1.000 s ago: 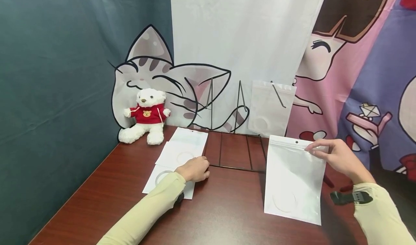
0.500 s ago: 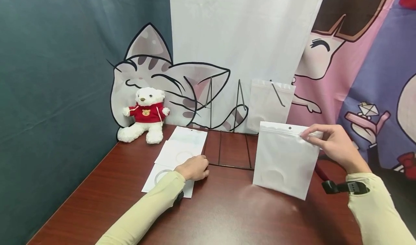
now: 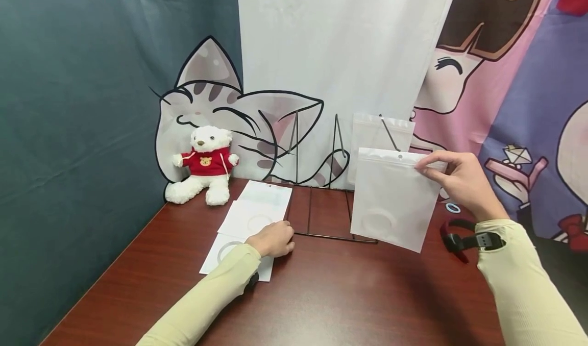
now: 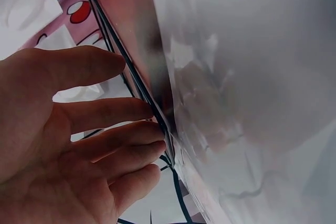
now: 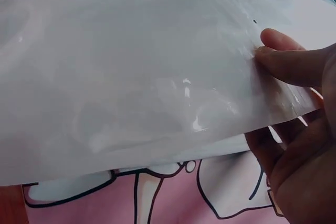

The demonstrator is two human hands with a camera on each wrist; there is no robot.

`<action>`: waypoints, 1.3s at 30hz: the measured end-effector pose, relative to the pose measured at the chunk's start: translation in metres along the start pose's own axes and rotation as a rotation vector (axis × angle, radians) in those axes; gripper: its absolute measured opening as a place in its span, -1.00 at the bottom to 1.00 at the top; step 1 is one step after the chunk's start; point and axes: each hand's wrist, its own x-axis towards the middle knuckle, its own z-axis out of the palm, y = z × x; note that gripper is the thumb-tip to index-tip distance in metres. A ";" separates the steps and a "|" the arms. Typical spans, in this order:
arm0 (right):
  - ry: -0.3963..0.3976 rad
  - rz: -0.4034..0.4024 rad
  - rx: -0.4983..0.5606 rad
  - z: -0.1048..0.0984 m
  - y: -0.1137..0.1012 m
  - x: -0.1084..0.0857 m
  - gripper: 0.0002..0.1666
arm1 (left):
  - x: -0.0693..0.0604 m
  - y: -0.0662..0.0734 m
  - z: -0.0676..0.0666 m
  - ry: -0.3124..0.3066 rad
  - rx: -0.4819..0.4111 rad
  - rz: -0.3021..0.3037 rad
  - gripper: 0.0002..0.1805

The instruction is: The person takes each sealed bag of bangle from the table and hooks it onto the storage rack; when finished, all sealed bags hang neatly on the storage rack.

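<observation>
My right hand [image 3: 461,180] pinches the upper right corner of a white zip bag [image 3: 395,198] between thumb and fingers. A ring shape shows low in the bag. Its punched hole sits just under the tip of the rack's right prong [image 3: 389,133]; whether the prong enters it I cannot tell. Behind it another zip bag [image 3: 360,137] hangs on that prong. My left hand [image 3: 275,239] rests low with loosely bent fingers, beside overlapping white bags [image 3: 241,221] on the table. In the left wrist view its fingertips [image 4: 155,109] lie close to the rack's wire [image 4: 131,66].
The black wire rack [image 3: 310,211] has two more upright prongs to the left. A white teddy bear [image 3: 209,162] in a red top sits at the back left. A pale blue ring [image 3: 452,208] lies behind my right wrist. Printed curtains [image 3: 349,45] close off the back.
My right hand has lifted the zip bag up and to the left, toward the right prong, and the bag now covers much of the hanging one. My left hand stays where it was.
</observation>
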 end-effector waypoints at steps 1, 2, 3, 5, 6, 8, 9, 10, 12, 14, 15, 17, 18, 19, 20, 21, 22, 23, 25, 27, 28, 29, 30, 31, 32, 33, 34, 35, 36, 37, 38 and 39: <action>0.005 -0.010 0.006 0.001 0.000 0.002 -0.85 | 0.000 0.000 0.000 0.003 0.002 0.001 -0.78; 0.007 -0.016 0.016 0.002 0.000 0.003 -0.86 | 0.000 0.000 0.000 0.004 0.004 0.001 -0.78; 0.008 -0.015 0.023 0.003 0.000 0.004 -0.86 | 0.000 0.000 0.000 0.006 0.008 0.001 -0.78; 0.007 -0.017 0.039 0.004 0.000 0.004 -0.85 | 0.000 0.000 0.001 0.003 0.010 0.003 -0.78; 0.004 -0.020 0.045 0.003 0.000 0.003 -0.85 | 0.001 0.000 0.001 0.001 0.010 0.005 -0.78; 0.013 -0.024 0.045 0.003 0.000 0.002 -0.84 | 0.001 0.000 0.001 0.001 0.010 0.009 -0.78; 0.019 -0.029 0.044 0.002 0.000 0.003 -0.84 | 0.002 0.000 0.001 0.002 0.010 0.011 -0.77; 0.023 -0.036 0.046 0.002 -0.001 0.003 -0.84 | 0.002 -0.001 0.001 0.002 0.009 0.009 -0.77; 0.031 -0.042 0.042 0.002 -0.002 0.007 -0.85 | 0.003 -0.001 0.000 0.006 0.013 0.003 -0.77; 0.032 -0.033 0.039 0.003 -0.001 0.012 -0.87 | 0.003 -0.001 0.001 0.006 0.014 -0.004 -0.77; 0.030 -0.025 0.037 0.004 0.000 0.014 -0.87 | 0.003 -0.001 0.001 0.006 0.015 -0.006 -0.77; 0.025 -0.006 0.033 0.006 0.003 0.018 -0.88 | 0.002 -0.002 0.001 0.005 0.011 -0.006 -0.77; 0.024 0.004 0.029 0.007 0.004 0.019 -0.88 | 0.002 -0.002 0.001 0.007 0.010 -0.003 -0.78; 0.024 0.013 0.025 0.008 0.006 0.020 -0.88 | 0.002 -0.002 0.001 0.008 0.008 0.001 -0.78; 0.025 0.021 0.022 0.009 0.007 0.022 -0.87 | 0.002 -0.002 0.001 0.009 0.008 0.005 -0.78; 0.025 0.027 0.017 0.010 0.009 0.023 -0.88 | 0.002 -0.002 0.001 0.010 0.008 0.007 -0.78; 0.026 0.032 0.014 0.011 0.010 0.025 -0.87 | 0.002 -0.001 0.001 0.007 0.008 0.008 -0.78; 0.030 0.038 0.006 0.012 0.011 0.027 -0.87 | 0.002 -0.001 0.001 0.007 0.009 0.009 -0.78; 0.036 0.050 -0.007 0.014 0.014 0.032 -0.86 | 0.002 -0.002 0.001 0.002 0.009 0.010 -0.78; 0.045 0.056 -0.006 0.017 0.018 0.037 -0.86 | 0.001 -0.001 0.000 0.003 0.007 0.011 -0.78; 0.049 0.060 -0.001 0.019 0.020 0.040 -0.85 | 0.002 -0.001 0.000 0.007 0.006 0.012 -0.78; 0.051 0.062 0.004 0.020 0.022 0.044 -0.85 | 0.002 -0.001 0.000 0.009 0.007 0.012 -0.78; 0.052 0.062 0.010 0.022 0.024 0.047 -0.84 | 0.002 -0.001 0.000 0.009 0.006 0.011 -0.78; 0.053 0.063 0.016 0.024 0.026 0.051 -0.84 | 0.002 -0.001 -0.001 0.007 0.008 0.010 -0.78; 0.054 0.066 0.027 0.026 0.028 0.054 -0.83 | 0.002 -0.001 -0.001 0.005 0.008 0.008 -0.78; 0.054 0.072 0.035 0.028 0.030 0.058 -0.82 | 0.002 -0.001 -0.001 0.002 0.006 0.007 -0.78; 0.055 0.078 0.036 0.030 0.032 0.061 -0.82 | 0.002 -0.001 0.000 -0.001 0.004 0.004 -0.78; 0.055 0.087 0.034 0.032 0.034 0.065 -0.81 | 0.001 -0.001 0.000 -0.005 0.001 0.002 -0.78; 0.057 0.101 0.031 0.034 0.035 0.068 -0.80 | 0.001 -0.001 0.000 -0.006 -0.002 0.000 -0.78; 0.060 0.118 0.022 0.035 0.037 0.071 -0.80 | 0.001 -0.001 0.000 -0.006 -0.005 0.000 -0.78; 0.063 0.135 0.013 0.037 0.038 0.073 -0.80 | 0.001 -0.001 0.000 -0.005 -0.009 -0.001 -0.79; 0.067 0.153 -0.003 0.038 0.039 0.076 -0.82 | 0.001 -0.001 0.000 -0.004 -0.013 -0.002 -0.79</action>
